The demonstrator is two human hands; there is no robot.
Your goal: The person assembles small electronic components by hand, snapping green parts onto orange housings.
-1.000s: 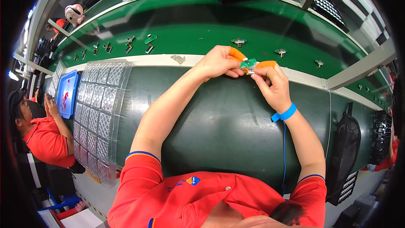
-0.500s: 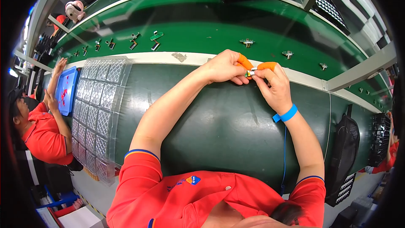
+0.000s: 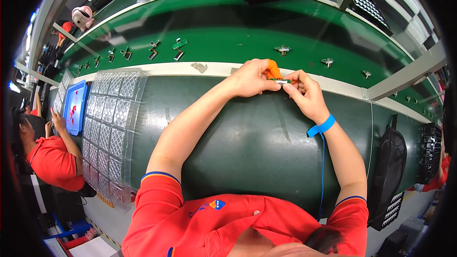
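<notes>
Between my two hands is a small green circuit board (image 3: 282, 81) with a white part along it, held level over the edge of the green belt. My left hand (image 3: 254, 77) pinches its left end with the thumb in front; an orange finger cot (image 3: 273, 69) covers a finger. Its right end is between the thumb and fingers of my right hand (image 3: 306, 90), which wears a blue wrist strap (image 3: 323, 125) with a thin cord. Just beyond my hands, another small board assembly (image 3: 282, 50) lies on the belt.
The green belt (image 3: 219, 43) carries several small board assemblies to left and right. Clear plastic blister trays (image 3: 110, 128) are stacked on the left of the dark bench (image 3: 238, 147). Farther left, a co-worker (image 3: 54, 157) sits by a blue tray (image 3: 76, 107). A black mesh bag (image 3: 390, 162) is at the right.
The small circuit board has turned level, its long side now showing between my fingertips. Assemblies on the belt have shifted slightly right. The co-worker's raised arm has come down.
</notes>
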